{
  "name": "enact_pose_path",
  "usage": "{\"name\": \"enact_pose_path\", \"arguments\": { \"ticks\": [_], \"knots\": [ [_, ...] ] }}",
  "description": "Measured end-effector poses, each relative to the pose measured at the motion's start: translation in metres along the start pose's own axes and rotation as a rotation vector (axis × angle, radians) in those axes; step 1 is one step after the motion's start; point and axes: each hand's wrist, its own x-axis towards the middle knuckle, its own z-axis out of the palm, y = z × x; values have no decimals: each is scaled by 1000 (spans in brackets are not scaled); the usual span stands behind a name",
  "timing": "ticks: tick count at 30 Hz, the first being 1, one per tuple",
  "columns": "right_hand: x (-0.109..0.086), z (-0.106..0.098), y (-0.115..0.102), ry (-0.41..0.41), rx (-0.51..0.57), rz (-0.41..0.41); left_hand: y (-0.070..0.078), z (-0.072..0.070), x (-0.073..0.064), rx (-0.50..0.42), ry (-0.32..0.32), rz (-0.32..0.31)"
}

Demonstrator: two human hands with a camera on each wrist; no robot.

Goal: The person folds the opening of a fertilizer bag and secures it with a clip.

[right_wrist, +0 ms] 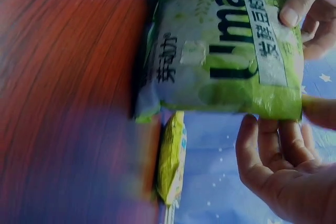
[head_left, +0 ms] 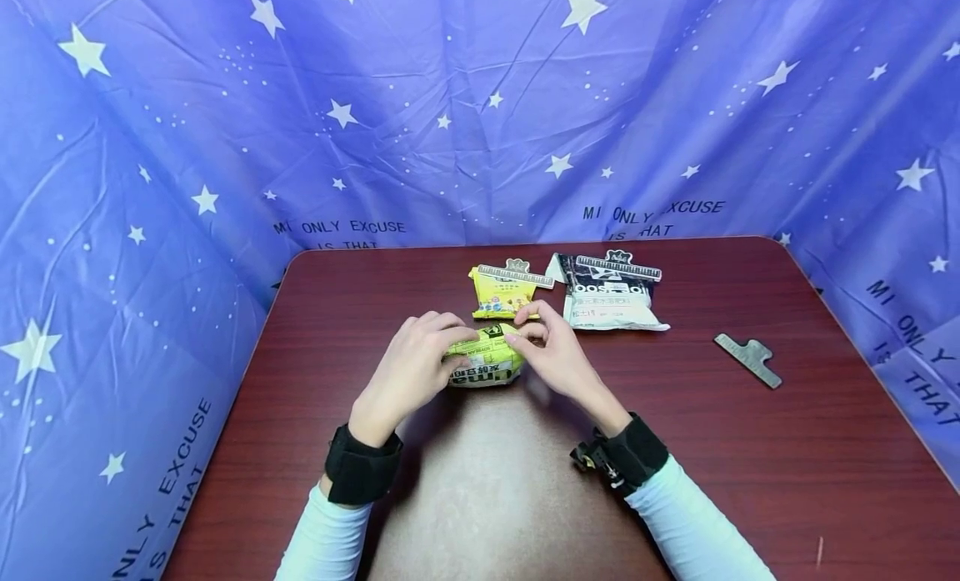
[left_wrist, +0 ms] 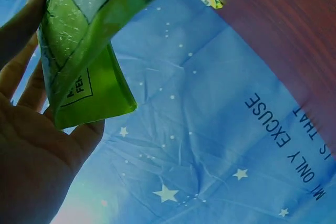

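Observation:
Between both hands a green-and-white fertilizer bag, printed "Umax", stands on the table with its top edge folded over. My left hand grips its upper left end, thumb on the printed front and fingers behind. At the upper right corner my right hand pinches the folded edge between thumb and fingertips. The right wrist view shows the bag's front with both thumbs near its top edge. A green end flap of the bag sticks out by the left palm in the left wrist view.
Behind the green bag lies a small yellow packet with a metal ruler clip on its top. Right of it is a black-and-white bag with a similar clip. A loose metal clip lies at the right of the table.

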Motion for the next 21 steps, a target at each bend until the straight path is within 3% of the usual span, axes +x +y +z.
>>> {"name": "enact_pose_path", "arguments": {
  "ticks": [6, 9, 13, 21],
  "knots": [
    [-6, -9, 3, -43, -280, -220, -4, 0, 0, -50, -9, -10],
    [-7, -11, 2, -73, -370, -262, -5, -1, 0, -73, -30, -32],
    [-8, -11, 2, -94, -410, -265, -7, -1, -1, -99, -53, -49],
    [-8, -9, 7, -43, -397, -294, -9, 0, -2, -145, -41, -50]
  ]
}}
